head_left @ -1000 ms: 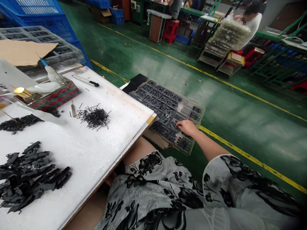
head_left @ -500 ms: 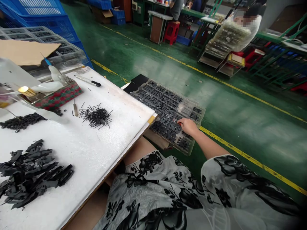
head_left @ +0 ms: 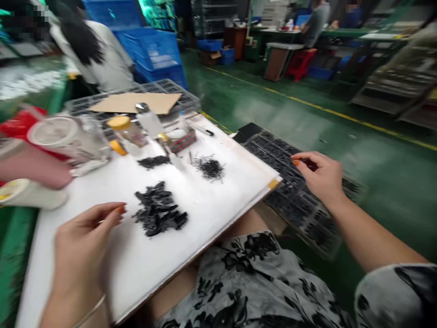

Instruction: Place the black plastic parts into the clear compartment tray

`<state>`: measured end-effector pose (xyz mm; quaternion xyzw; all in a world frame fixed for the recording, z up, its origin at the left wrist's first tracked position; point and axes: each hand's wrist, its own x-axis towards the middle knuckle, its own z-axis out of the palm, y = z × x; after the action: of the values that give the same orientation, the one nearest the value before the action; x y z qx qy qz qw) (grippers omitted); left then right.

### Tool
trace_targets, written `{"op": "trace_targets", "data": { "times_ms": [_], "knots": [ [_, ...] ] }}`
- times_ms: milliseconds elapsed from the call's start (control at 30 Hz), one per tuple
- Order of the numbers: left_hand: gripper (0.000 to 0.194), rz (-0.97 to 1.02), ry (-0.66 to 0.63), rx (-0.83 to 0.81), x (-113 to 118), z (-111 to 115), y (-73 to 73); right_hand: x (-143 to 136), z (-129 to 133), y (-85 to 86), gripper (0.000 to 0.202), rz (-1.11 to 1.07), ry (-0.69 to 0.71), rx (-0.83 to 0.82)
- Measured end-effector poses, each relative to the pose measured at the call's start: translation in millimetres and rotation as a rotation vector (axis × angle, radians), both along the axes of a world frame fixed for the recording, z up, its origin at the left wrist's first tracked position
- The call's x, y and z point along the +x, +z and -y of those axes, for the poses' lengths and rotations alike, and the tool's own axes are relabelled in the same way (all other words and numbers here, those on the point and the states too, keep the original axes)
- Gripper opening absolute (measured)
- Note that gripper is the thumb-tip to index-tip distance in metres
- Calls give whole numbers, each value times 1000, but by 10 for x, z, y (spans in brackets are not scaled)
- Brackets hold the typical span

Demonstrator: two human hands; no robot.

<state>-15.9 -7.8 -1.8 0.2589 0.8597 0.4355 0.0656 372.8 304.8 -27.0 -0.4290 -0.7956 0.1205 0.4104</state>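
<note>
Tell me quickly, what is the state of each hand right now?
Left hand: raised over the white board, fingers loosely curled; whether it holds anything cannot be told.
Right hand: over the clear compartment tray of black parts, fingers open, holding nothing visible.

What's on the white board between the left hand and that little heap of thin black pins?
A pile of flat black parts lies between the left hand and the pin heap, on the white board, seen from the head camera.

On the white surface (head_left: 218,200) lie a pile of thin black pins (head_left: 210,167), a yellow-capped bottle (head_left: 127,131) and a cardboard sheet (head_left: 136,102), with blue crates (head_left: 153,50) and a red stool (head_left: 302,64) behind.
</note>
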Motion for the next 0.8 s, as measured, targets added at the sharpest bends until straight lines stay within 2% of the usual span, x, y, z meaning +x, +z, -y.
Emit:
{"op": "trace_targets", "data": {
  "times_ms": [100, 167, 267, 367, 433, 500, 633, 800],
  "knots": [
    [32, 61, -63, 43, -88, 68, -6, -660, 336, 243, 15, -25, 264, -25],
    [31, 65, -94, 43, -84, 53, -16, -1079, 574, 340, 15, 16, 480, -77],
    [25, 75, -141, 54, -40, 29, -6, -1584, 904, 378, 14, 156, 784, -131],
    [20, 59, -169, 52, -3, 25, 24, -1869, 1195, 343, 22, 319, 947, -134],
    [18, 44, -190, 51, 11, 22, 40, -1948, 1359, 304, 40, 403, 977, -119],
    [17, 30, -221, 52, 21, 14, 47, -1972, 1483, 257, 47, 464, 962, -76],
    [17, 8, -263, 62, 31, 2, 37, -1955, 1579, 145, 26, 501, 880, 15],
    [18, -4, -276, 67, 37, 11, 38, -1875, 1505, 71, 22, 400, 852, 54]
  ]
}}
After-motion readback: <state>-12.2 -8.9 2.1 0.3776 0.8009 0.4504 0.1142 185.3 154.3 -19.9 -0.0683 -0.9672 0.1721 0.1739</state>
